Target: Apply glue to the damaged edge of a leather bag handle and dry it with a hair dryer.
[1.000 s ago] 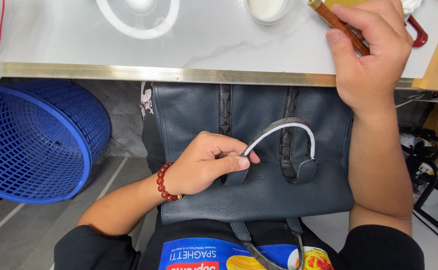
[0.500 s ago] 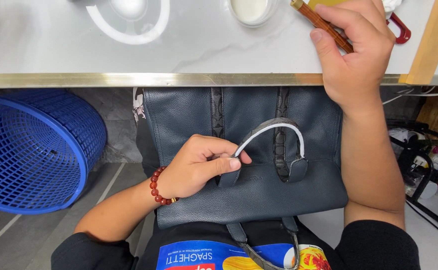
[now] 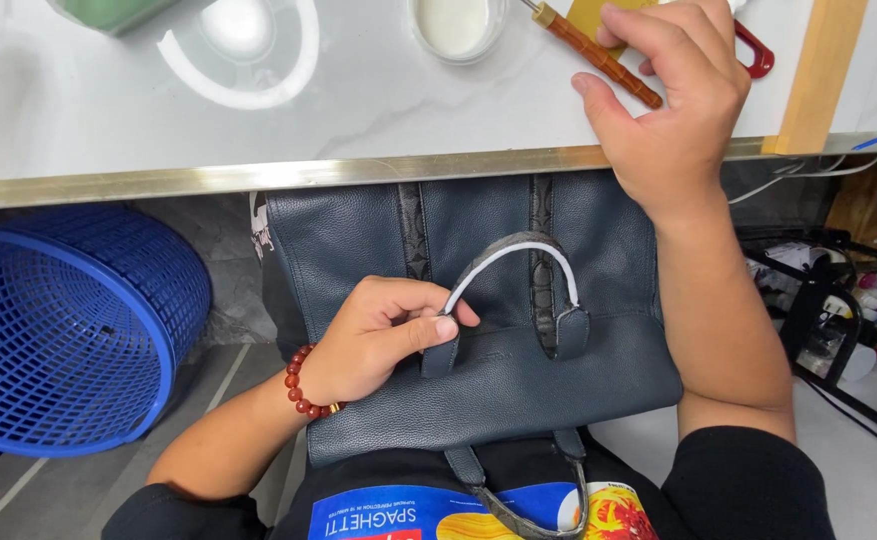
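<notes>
You wear short black sleeves (image 3: 748, 480) on both arms, bare below them, and a bracelet of round reddish-brown beads (image 3: 303, 385) circles your left wrist at lower left of the frame.

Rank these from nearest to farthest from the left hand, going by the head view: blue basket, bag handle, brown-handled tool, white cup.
1. bag handle: pinched at its left end by the left hand.
2. blue basket: on the floor, to the left.
3. white cup: on the table, above.
4. brown-handled tool: on the table, upper right, under the right hand.
</notes>
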